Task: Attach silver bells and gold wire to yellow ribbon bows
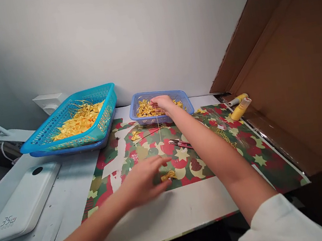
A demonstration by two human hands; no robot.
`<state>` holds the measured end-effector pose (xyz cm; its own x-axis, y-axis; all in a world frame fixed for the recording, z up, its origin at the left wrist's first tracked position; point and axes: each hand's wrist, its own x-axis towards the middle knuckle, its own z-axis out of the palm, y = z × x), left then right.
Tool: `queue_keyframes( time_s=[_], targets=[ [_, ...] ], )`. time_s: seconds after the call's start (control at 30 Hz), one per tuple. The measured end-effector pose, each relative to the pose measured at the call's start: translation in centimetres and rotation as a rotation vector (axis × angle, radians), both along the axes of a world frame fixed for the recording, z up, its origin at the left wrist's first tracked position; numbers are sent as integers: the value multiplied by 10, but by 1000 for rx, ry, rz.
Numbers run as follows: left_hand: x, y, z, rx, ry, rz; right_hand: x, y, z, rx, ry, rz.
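My left hand (147, 179) is over the near part of the patterned sheet, thumb and fingers apart. A small gold ribbon bow (168, 175) lies on the sheet between its thumb and fingertips; I see no grip on it. My right hand (162, 103) reaches over the small blue-violet basket (163, 118), which holds many gold ribbon bows (145, 108). From its pinched fingers a thin pale thread (158, 125) hangs down toward the sheet. Whether a bow is also in those fingers is hidden. Thread snips (179, 143) lie below the right forearm.
A turquoise basket (108, 116) of yellow ribbon pieces (83, 122) stands at the left, stacked on a blue one. In front of it is a white power bank (23, 199). Yellow thread spools (241, 108) stand by the cardboard wall (291, 75) at right. Another gold bow (135, 136) lies near loose cords.
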<state>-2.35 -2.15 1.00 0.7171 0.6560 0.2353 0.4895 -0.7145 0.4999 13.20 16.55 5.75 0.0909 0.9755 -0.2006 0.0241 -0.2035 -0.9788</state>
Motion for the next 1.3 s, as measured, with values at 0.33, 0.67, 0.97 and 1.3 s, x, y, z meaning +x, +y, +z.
queue_keyframes(
  time_s=[0.33,0.67,0.97,1.3],
  targets=[
    [-14,13,-13,-81,-150,-6,26,6,-10,97,-476,-60],
    [-10,5,-28,30,-139,-127,45,-106,-5,738,-765,371],
    [-11,7,-33,297,-36,-137,66,-215,-78,877,-789,650],
    [-16,4,-22,318,128,-244,60,-215,-85,982,-953,615]
  ],
)
